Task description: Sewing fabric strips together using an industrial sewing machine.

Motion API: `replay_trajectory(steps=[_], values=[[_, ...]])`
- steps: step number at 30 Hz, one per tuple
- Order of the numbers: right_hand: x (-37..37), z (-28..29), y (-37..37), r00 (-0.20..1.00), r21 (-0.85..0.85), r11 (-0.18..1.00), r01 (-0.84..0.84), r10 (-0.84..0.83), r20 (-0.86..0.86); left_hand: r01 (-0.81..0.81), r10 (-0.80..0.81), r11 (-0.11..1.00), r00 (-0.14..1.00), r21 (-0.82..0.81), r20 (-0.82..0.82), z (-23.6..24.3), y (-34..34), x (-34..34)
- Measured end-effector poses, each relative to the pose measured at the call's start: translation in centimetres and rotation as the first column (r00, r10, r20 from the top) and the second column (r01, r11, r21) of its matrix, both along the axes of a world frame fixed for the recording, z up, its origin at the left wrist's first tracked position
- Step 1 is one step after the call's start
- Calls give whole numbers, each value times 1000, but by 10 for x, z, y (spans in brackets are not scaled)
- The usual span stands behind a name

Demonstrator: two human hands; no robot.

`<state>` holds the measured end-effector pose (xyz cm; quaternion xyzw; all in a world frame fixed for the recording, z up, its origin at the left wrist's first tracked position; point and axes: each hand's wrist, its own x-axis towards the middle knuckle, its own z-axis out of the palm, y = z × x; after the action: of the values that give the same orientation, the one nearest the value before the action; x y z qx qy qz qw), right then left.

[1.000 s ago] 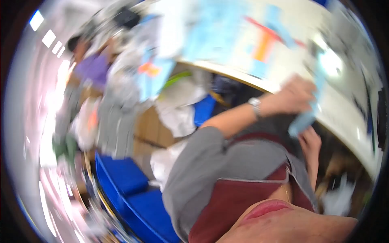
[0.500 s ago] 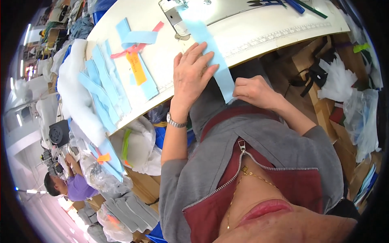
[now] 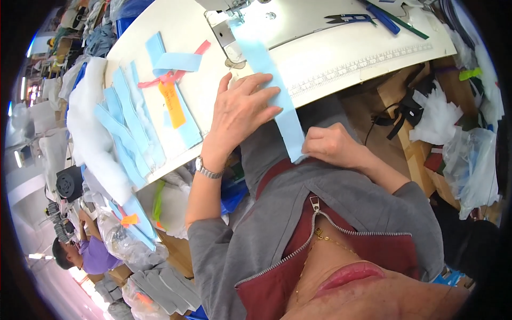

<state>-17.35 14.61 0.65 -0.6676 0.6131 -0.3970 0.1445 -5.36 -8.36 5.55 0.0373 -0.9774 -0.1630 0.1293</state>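
Observation:
A light blue fabric strip (image 3: 284, 106) runs from under the lit sewing machine head (image 3: 234, 10) across the table's front edge toward my lap. My left hand (image 3: 237, 109), with a metal-band watch on the wrist, lies with spread fingers at the strip's left edge, its fingertips touching the cloth. Near my lap, my right hand (image 3: 332, 145) pinches the strip's lower end at its right edge, thumb and fingers closed. Left on the table lie several more blue strips (image 3: 130, 117), and a bundle (image 3: 176, 63) with a pink tie and an orange tag (image 3: 172, 104).
Thread snips (image 3: 349, 19) and a blue-handled tool (image 3: 385, 20) lie at the table's back right. A printed ruler scale (image 3: 362, 66) follows the front edge. White padding (image 3: 88, 122) hangs at the left edge. Plastic bags (image 3: 469, 160) sit at right; a co-worker in purple (image 3: 96, 253) is far left.
In the picture, the table, strip and both hands sit slightly lower. My left hand has shifted left and down along the strip; my right hand still pinches its end.

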Motion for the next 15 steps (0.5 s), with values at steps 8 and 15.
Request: replay_trajectory(steps=[8, 15], values=[[-4, 2, -1, 999, 17, 999, -44, 43, 23, 24, -25, 998, 1000, 53, 20, 2, -6, -3], [-12, 2, -3, 997, 50, 996, -77, 76, 13, 38, -37, 996, 999, 77, -8, 1, -9, -3]])
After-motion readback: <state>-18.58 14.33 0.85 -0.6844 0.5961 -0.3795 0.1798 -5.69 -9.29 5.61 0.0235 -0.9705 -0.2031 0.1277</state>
